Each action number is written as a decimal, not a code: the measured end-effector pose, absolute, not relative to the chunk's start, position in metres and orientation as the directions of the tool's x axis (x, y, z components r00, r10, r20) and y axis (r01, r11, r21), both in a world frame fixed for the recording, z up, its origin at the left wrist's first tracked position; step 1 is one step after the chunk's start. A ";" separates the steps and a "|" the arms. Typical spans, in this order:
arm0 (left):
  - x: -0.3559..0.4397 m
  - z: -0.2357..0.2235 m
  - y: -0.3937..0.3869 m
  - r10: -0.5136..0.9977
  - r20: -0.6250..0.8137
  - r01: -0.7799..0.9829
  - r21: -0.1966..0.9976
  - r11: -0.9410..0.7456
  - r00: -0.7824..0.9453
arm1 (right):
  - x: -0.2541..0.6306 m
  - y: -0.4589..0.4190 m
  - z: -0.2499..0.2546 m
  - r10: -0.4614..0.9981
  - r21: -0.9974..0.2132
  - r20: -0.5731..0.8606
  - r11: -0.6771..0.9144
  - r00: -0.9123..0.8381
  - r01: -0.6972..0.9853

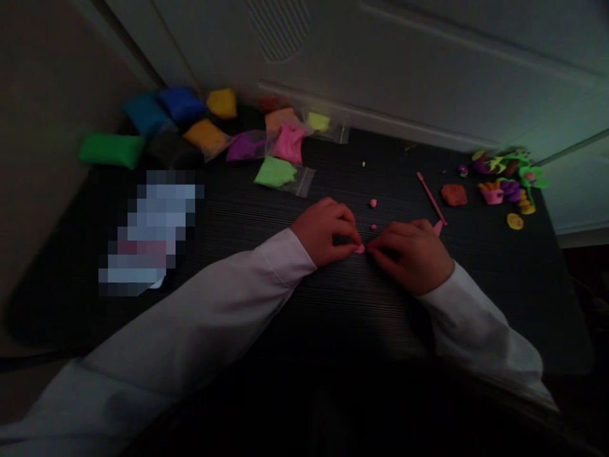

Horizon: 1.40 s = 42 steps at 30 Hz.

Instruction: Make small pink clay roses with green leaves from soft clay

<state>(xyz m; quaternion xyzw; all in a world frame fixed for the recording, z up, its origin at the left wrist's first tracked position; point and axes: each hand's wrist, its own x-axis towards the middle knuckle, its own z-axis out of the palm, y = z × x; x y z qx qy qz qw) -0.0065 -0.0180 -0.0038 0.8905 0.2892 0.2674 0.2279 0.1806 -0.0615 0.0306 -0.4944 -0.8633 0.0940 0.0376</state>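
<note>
My left hand [328,233] has its thumb and fingertips closed on a small flat piece of pink clay [360,249] at the tabletop. Just right of that piece, my right hand [412,254] is pinched, its fingertips close to the clay; whatever lies between them is too small to make out. Two pink clay bits, a larger one [373,203] and a tiny ball [373,226], rest beyond the fingertips. From behind my right hand pokes the tip of a pink tool [438,228]. A thin pink modelling stick [431,198] lies beyond it.
Bags of coloured clay, among them a light green bag [276,172] and a green pack [111,149], line the back left. A pixelated phone-like object [152,228] lies left. Right are a reddish-brown clay lump [453,195] and small clay figures [492,193]. A white panel [380,70] bounds the back.
</note>
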 end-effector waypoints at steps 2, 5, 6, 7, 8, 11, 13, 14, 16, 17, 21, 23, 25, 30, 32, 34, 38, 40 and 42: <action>-0.006 -0.005 -0.018 0.620 0.358 0.385 0.542 -0.747 0.698 | 0.180 -0.062 0.030 0.852 -0.194 -0.033 0.508 -0.523 0.839; -0.006 -0.007 -0.019 0.605 0.357 0.392 0.512 -0.764 0.711 | 0.179 -0.063 0.030 0.844 -0.185 -0.032 0.521 -0.535 0.833; -0.006 -0.007 -0.020 0.605 0.353 0.400 0.504 -0.765 0.714 | 0.179 -0.063 0.030 0.846 -0.181 -0.030 0.520 -0.533 0.835; -0.006 -0.007 -0.020 0.606 0.348 0.407 0.498 -0.766 0.716 | 0.179 -0.063 0.030 0.848 -0.177 -0.028 0.517 -0.529 0.838; -0.006 -0.008 -0.021 0.607 0.344 0.412 0.492 -0.767 0.716 | 0.178 -0.064 0.030 0.851 -0.174 -0.027 0.513 -0.525 0.841; -0.006 -0.008 -0.021 0.606 0.345 0.416 0.487 -0.768 0.716 | 0.178 -0.065 0.031 0.851 -0.176 -0.023 0.513 -0.524 0.840; -0.007 -0.008 -0.021 0.601 0.356 0.407 0.487 -0.773 0.716 | 0.177 -0.065 0.032 0.844 -0.177 -0.025 0.524 -0.536 0.833; -0.006 -0.008 -0.021 0.598 0.362 0.402 0.487 -0.775 0.715 | 0.177 -0.065 0.032 0.840 -0.178 -0.028 0.530 -0.542 0.829; -0.006 -0.008 -0.020 0.593 0.374 0.393 0.488 -0.780 0.713 | 0.178 -0.065 0.032 0.833 -0.183 -0.026 0.540 -0.553 0.822; -0.006 -0.008 -0.020 0.592 0.378 0.391 0.488 -0.781 0.712 | 0.179 -0.065 0.032 0.832 -0.187 -0.019 0.541 -0.554 0.820; -0.005 -0.009 -0.020 0.595 0.386 0.396 0.482 -0.781 0.704 | 0.184 -0.061 0.031 0.878 -0.156 0.103 0.478 -0.467 0.865; -0.005 -0.008 -0.021 0.599 0.390 0.396 0.486 -0.779 0.699 | 0.187 -0.058 0.028 0.905 -0.122 0.193 0.406 -0.379 0.906; -0.005 -0.006 -0.021 0.613 0.401 0.394 0.505 -0.768 0.680 | 0.188 -0.055 0.023 0.914 -0.110 0.245 0.358 -0.324 0.927; -0.004 0.001 -0.021 0.708 0.414 0.424 0.589 -0.688 0.573 | 0.187 -0.050 0.014 0.923 -0.111 0.219 0.345 -0.316 0.932; -0.004 0.001 -0.020 0.745 0.402 0.444 0.616 -0.650 0.533 | 0.186 -0.049 0.013 0.925 -0.111 0.200 0.348 -0.322 0.931; -0.004 0.001 -0.019 0.766 0.389 0.456 0.632 -0.626 0.512 | 0.185 -0.049 0.013 0.925 -0.119 0.198 0.350 -0.323 0.929; -0.004 -0.002 -0.018 0.773 0.383 0.477 0.622 -0.621 0.506 | 0.184 -0.050 0.014 0.916 -0.137 0.221 0.369 -0.335 0.919; -0.005 -0.003 -0.016 0.754 0.381 0.489 0.589 -0.644 0.535 | 0.184 -0.051 0.014 0.915 -0.130 0.215 0.373 -0.342 0.919; -0.007 -0.005 -0.014 0.722 0.364 0.490 0.550 -0.677 0.589 | 0.183 -0.051 0.014 0.918 -0.125 0.199 0.370 -0.342 0.920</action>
